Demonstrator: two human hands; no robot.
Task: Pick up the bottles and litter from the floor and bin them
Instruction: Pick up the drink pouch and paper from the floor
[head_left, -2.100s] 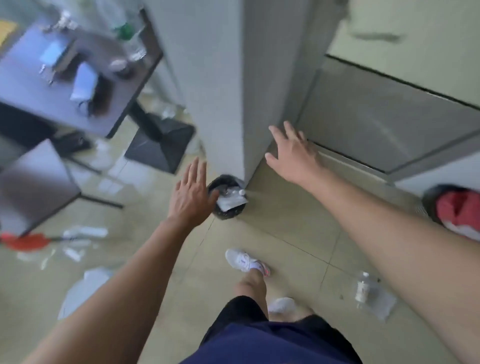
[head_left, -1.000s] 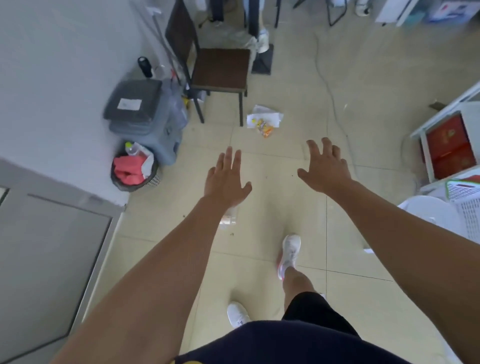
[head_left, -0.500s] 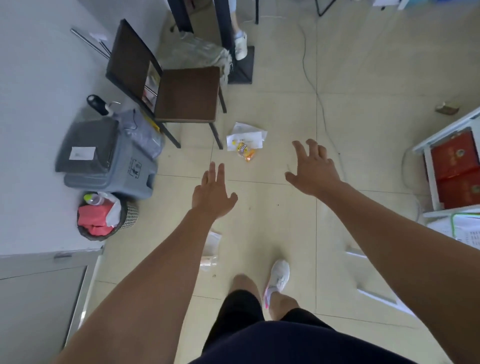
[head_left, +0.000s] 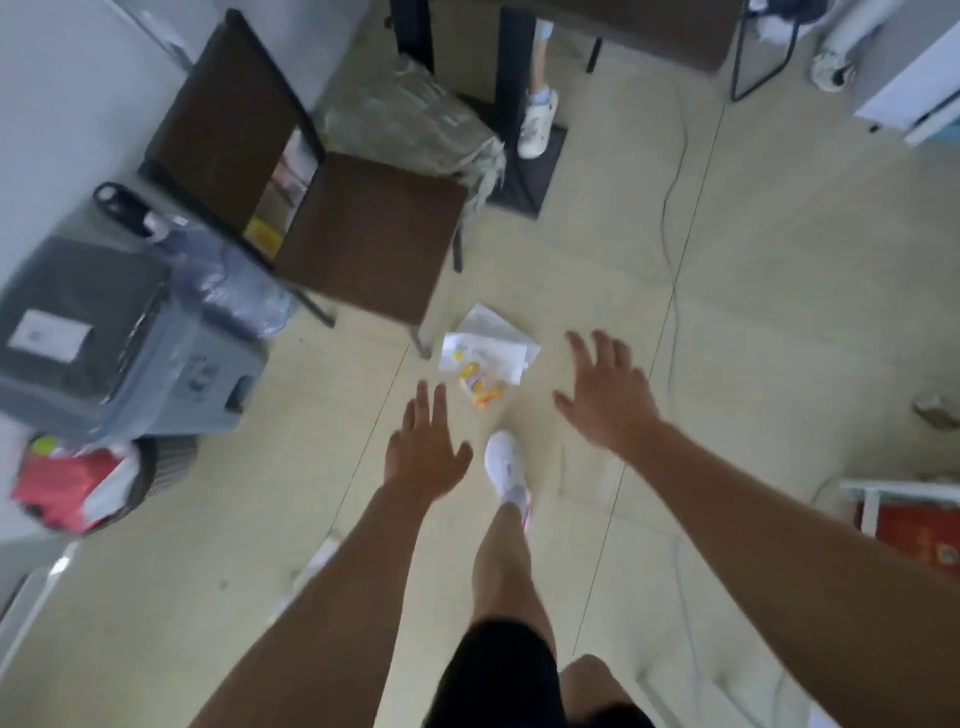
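White crumpled paper (head_left: 491, 343) lies on the tiled floor with an orange-yellow snack wrapper (head_left: 480, 389) at its near edge. My left hand (head_left: 423, 449) hovers open just below and left of this litter. My right hand (head_left: 605, 392) is open to the litter's right, fingers spread. Neither hand holds anything. A clear bottle with paper (head_left: 311, 564) lies on the floor behind my left forearm, mostly hidden. A small round mesh bin (head_left: 156, 470) at the left edge is stuffed with red and white rubbish.
A brown chair (head_left: 363, 234) stands just beyond the litter. A grey lidded bin (head_left: 119, 338) sits left by the wall. A table post and base (head_left: 519, 130) with another person's foot lies further on. A cable (head_left: 670, 234) runs across the floor. A white shelf (head_left: 904, 499) stands right.
I have walked toward the paper and wrapper, which now lie just ahead of both hands. The bottle on the floor has dropped back behind my left arm. Both hands stay open and empty.
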